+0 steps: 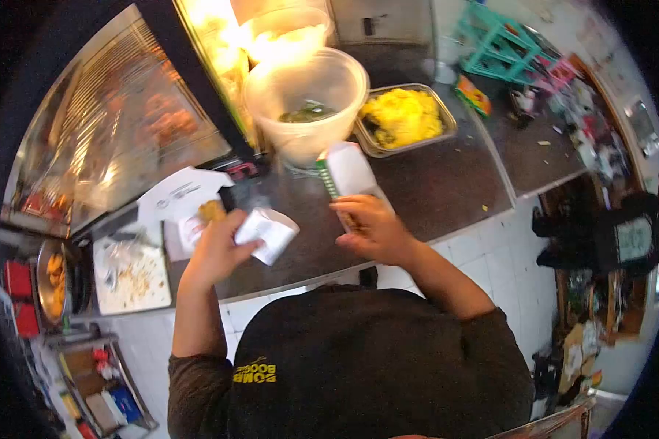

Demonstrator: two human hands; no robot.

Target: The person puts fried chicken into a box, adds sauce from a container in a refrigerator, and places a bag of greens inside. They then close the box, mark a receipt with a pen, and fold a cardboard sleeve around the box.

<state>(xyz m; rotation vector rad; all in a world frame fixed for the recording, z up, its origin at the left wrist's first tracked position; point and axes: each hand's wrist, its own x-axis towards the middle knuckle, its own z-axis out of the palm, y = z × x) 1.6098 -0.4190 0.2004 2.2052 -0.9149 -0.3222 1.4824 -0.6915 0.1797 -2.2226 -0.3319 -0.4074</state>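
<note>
Head view, two hands over the dark surface (447, 183), left hand (216, 245) pinching one fried piece (212, 211) and one folded paper (267, 233), right hand (370, 227) gripping one white carton (350, 170), two plastic tubs (307, 102) and one tray (406, 117) beyond.

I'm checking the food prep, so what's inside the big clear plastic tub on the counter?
The clear plastic tub holds a small amount of dark green stuff at the bottom; what it is cannot be told. Glare from the lit case behind blurs the far wall. A metal tray of yellow food stands beside it.
</note>
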